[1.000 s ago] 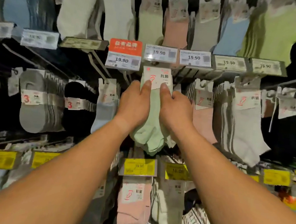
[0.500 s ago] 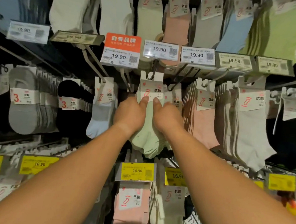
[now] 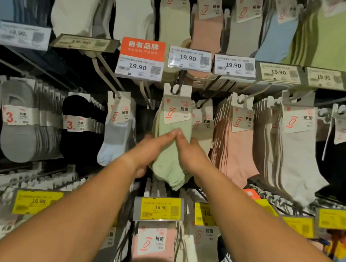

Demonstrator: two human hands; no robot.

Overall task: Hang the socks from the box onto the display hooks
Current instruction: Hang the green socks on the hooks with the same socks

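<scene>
On the middle row of the rack, the green socks hang lengthwise from their hook, directly ahead of both hands, the left hand and right hand pressing straight fingers against them, fingertips meeting, equally near.

shop | hooked sock packs | shelf price tags 19.90, 16.90

I held both arms stretched forward and up. My left hand and right hand lay side by side. Their straight fingertips met at the top.
</scene>
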